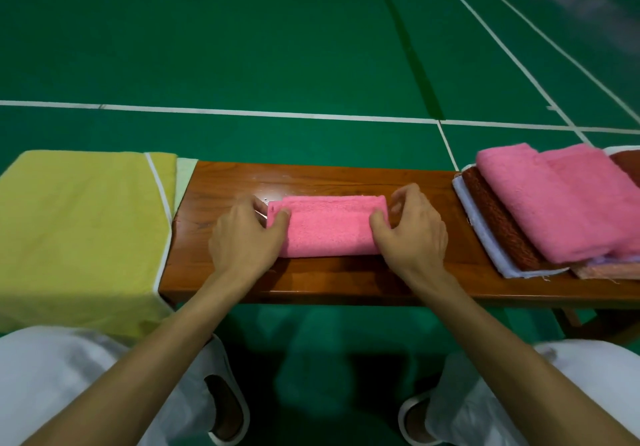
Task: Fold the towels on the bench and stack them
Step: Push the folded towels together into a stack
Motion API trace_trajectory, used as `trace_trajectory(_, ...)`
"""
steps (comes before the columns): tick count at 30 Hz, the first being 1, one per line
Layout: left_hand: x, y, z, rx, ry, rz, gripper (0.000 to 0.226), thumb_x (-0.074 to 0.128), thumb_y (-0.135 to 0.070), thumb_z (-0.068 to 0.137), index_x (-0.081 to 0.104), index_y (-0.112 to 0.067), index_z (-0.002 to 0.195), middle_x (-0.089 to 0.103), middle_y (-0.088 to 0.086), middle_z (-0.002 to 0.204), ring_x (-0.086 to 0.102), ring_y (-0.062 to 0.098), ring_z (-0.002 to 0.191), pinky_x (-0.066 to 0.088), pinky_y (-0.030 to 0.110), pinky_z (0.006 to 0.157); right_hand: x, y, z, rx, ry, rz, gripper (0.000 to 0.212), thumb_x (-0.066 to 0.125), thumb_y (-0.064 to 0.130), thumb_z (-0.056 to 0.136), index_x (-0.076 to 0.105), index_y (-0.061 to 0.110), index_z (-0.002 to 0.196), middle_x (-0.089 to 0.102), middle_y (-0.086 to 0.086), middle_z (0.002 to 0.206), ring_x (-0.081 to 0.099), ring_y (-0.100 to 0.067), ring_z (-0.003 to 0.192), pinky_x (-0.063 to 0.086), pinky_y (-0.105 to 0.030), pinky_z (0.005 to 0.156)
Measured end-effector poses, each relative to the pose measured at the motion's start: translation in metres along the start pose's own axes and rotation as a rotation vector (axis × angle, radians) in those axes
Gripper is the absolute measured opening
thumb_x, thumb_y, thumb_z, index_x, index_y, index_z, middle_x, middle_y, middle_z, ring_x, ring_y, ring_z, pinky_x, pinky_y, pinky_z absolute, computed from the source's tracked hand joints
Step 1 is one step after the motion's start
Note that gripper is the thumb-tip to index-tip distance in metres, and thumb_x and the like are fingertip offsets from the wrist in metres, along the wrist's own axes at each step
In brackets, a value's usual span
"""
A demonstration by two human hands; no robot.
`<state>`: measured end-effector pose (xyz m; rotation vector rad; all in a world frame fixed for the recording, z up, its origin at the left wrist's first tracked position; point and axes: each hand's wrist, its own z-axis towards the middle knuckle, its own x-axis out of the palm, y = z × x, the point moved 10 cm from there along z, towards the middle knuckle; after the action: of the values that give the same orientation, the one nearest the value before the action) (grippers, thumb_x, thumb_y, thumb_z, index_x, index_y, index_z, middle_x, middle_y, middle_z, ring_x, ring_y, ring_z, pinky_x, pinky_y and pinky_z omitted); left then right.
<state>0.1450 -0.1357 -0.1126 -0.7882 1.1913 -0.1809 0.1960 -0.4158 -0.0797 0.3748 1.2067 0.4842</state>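
A small pink towel (329,225), folded into a narrow rectangle, lies in the middle of the brown wooden bench (311,281). My left hand (244,237) grips its left end, thumb on top and fingers curled round the edge. My right hand (414,229) grips the right end the same way. On the bench's right end lies a pile of towels: a larger pink towel (561,203) on top, a dark red one (498,220) and a white one (485,237) beneath. A yellow-green towel (83,223) with white trim is spread over the left end.
The bench stands on a green sports floor (277,47) with white lines. My knees in white trousers (52,376) and my slippers (225,407) are below the bench's near edge. A pale green cloth edge (185,178) shows beside the yellow towel.
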Motion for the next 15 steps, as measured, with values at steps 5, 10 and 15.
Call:
trace_trajectory(5,-0.019,-0.055,-0.032,0.37,-0.154,0.1,0.046,0.044,-0.047,0.105,0.054,-0.01,0.132,0.056,0.008,0.129,0.05,0.024,0.118,0.046,0.045,0.096,-0.012,0.043,-0.02,-0.407,-0.164,-0.028,0.035,0.055,0.024,0.102,0.062,0.005,0.131,0.058,-0.015,0.133,0.056,-0.025,0.118,0.053,-0.033,0.089)
trace_trajectory(10,0.027,-0.087,-0.063,0.661,0.096,0.352,0.058,0.019,-0.046,0.111,0.034,-0.018,0.16,0.028,0.009,0.168,0.016,0.026,0.158,0.021,0.05,0.125,0.024,0.059,-0.037,-0.586,0.141,-0.153,0.055,0.031,0.038,0.109,0.04,0.013,0.156,0.025,-0.01,0.168,0.01,-0.026,0.159,0.015,-0.055,0.126)
trace_trajectory(15,0.057,-0.064,-0.044,0.597,0.258,0.456,0.061,0.004,-0.053,0.108,0.011,-0.03,0.165,0.011,0.003,0.172,0.0,0.023,0.16,0.005,0.052,0.129,0.062,0.036,-0.031,-0.519,0.416,-0.318,0.065,0.005,0.052,0.107,0.015,0.022,0.164,0.009,-0.001,0.172,-0.005,-0.022,0.159,0.011,-0.055,0.127)
